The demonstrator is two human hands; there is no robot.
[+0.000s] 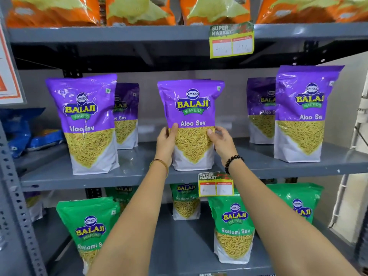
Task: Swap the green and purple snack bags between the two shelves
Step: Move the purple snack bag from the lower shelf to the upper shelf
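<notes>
Several purple Aloo Sev bags stand upright on the middle shelf (pixel 139 176). The centre purple bag (pixel 191 108) stands near the shelf's front edge. My left hand (pixel 166 142) grips its left side and my right hand (pixel 221 140) grips its right side, thumbs on the front. More purple bags stand at the left (pixel 85 120) and right (pixel 302 112), with others behind them. On the lower shelf (pixel 179 246) stand several green Ratlami Sev bags, among them one at the left (pixel 89 230), one right of centre (pixel 234 228) and one at the far right (pixel 298 202), partly hidden by my forearms.
Orange snack bags (pixel 139 10) fill the top shelf. Yellow price tags hang on the top shelf edge (pixel 232 41) and the middle shelf edge (pixel 216 185). Blue packets (pixel 20 130) lie at the far left. A perforated grey upright (pixel 16 206) frames the left side.
</notes>
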